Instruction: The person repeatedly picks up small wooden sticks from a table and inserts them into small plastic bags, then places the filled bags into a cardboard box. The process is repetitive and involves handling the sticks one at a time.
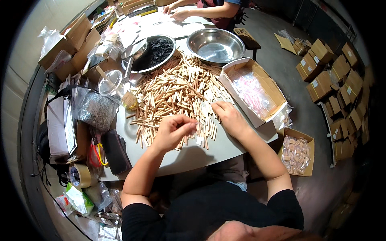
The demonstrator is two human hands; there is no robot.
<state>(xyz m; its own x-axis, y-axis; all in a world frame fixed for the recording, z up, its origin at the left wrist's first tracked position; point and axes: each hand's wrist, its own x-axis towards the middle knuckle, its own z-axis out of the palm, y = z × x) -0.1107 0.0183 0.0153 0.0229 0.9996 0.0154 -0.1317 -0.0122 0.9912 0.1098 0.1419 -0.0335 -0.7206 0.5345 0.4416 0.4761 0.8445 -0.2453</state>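
A large pile of short wooden sticks (173,86) spreads over the pale table (193,158). My left hand (173,130) hovers at the pile's near edge, its thumb and fingers pinched on a small translucent plastic piece (196,129), which looks like a clear bag. Beneath it lies a small white scrap (199,141). My right hand (231,118) rests at the pile's right side, fingers stretched out and touching the sticks; its fingertips are partly hidden. Just beyond it stands an open cardboard box (275,98) with clear and pinkish plastic bags (253,92) inside.
Behind the pile stand a steel bowl (216,44) and a basin of black material (159,52). Scissors (96,154), a dark phone (116,152) and a tape roll (79,175) lie left. A carton of bagged wooden pieces (297,154) sits lower right. A co-worker's hands (177,14) work opposite.
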